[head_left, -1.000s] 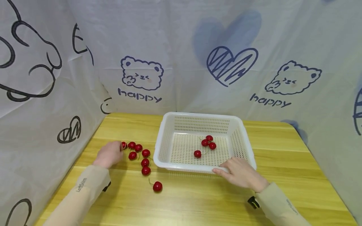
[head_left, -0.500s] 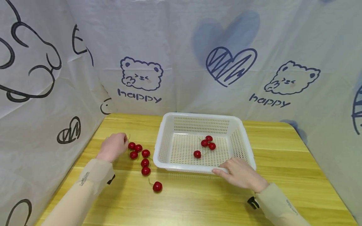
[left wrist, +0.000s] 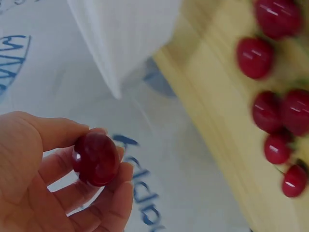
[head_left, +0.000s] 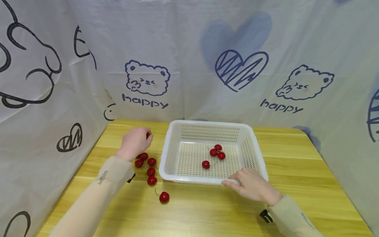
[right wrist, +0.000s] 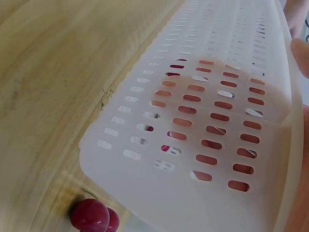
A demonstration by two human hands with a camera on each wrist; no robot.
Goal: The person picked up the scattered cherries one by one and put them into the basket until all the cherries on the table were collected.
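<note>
The left sleeve (head_left: 94,197) carries small lettering ending "Slim". The left hand (head_left: 136,141), fingers curled, pinches one held cherry (left wrist: 96,159) left of the basket. Seven loose cherries (head_left: 151,161) show on the table (head_left: 207,214). The backdrop (head_left: 192,92) reads "happy" twice. The white basket (head_left: 192,179), opening up, long axis left to right, contains four cherries (head_left: 213,152); the right hand (head_left: 251,184) grips its near rim towards the right.

Beyond the far edge of the table (head_left: 296,164), I am reading "happy" twice on the cloth (head_left: 195,98); my left sleeve (head_left: 108,187) and right sleeve (head_left: 291,214) are bearing unclear lettering.
</note>
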